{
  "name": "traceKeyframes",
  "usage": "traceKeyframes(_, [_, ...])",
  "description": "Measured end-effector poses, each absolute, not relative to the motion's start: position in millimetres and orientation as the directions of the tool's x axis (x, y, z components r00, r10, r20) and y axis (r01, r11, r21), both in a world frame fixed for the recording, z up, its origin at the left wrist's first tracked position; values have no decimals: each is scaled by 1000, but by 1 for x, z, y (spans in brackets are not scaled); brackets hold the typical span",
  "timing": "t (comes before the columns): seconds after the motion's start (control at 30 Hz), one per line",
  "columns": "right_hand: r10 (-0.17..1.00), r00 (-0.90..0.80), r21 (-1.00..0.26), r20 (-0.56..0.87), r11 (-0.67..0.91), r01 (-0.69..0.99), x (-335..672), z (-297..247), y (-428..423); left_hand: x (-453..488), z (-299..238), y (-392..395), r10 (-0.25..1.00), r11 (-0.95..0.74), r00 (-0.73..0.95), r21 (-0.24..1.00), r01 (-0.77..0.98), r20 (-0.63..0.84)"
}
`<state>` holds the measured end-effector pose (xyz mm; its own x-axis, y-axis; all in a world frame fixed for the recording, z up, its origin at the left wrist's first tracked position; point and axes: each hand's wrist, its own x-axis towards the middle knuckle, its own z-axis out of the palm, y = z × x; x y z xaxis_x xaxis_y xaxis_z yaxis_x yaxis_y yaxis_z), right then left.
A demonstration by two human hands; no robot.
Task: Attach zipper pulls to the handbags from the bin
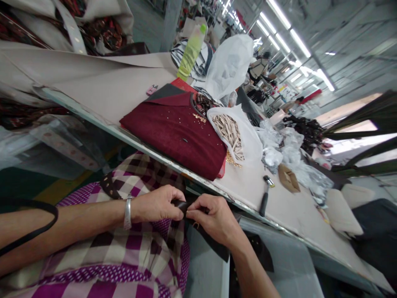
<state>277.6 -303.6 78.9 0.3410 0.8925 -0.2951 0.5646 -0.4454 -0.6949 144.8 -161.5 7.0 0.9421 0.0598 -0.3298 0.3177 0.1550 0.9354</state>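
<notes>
Both hands meet just below the table's near edge, over my lap. My left hand [159, 204], with a silver bracelet on the wrist, pinches the end of a dark strap [181, 205]. My right hand [214, 217] is closed on the same dark strap from the other side, and the strap hangs down below it. A purple and cream checked cloth [136, 244] lies across my lap under the hands.
On the table [288, 207] lie a folded dark red garment [176, 128], a white bag of pale wooden pieces [231, 132], a black-handled hammer [265, 196], crumpled clear plastic [279, 149] and a cardboard scrap [288, 179]. A green bottle [191, 51] and white bag [229, 64] stand farther back. People work in the distance.
</notes>
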Motion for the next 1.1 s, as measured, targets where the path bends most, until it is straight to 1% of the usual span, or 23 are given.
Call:
traceKeyframes(0.13, [861,367,-705,-353,-502,501,276,80,-309,145,12,-167,49,121,948,944,307,-315])
traceKeyframes(0.27, [850,388,-726,-356,-513,458,278,81,-314,151,15,-168,21,156,942,931,329,-336])
traceKeyframes(0.37, [834,405,-741,-375,-532,410,286,85,-315,163,23,-165,16,117,945,939,323,-327])
traceKeyframes(0.5, [791,462,-722,-401,-583,373,305,97,-317,187,42,-160,-17,113,942,935,335,-335])
traceKeyframes(0.67, [745,512,-682,-428,-638,358,321,114,-323,205,66,-165,-2,106,953,947,303,-304])
traceKeyframes(0.8, [708,512,-675,-487,-677,295,320,120,-329,202,74,-175,30,73,949,948,311,-313])
traceKeyframes(0.9, [720,475,-691,-506,-668,276,317,114,-333,196,71,-183,59,54,944,945,323,-326])
traceKeyframes(1.0, [747,448,-705,-492,-643,298,314,103,-334,192,65,-189,80,38,941,944,328,-330])
traceKeyframes(1.1, [752,487,-697,-444,-631,340,312,98,-339,188,60,-189,66,13,941,943,332,-333])
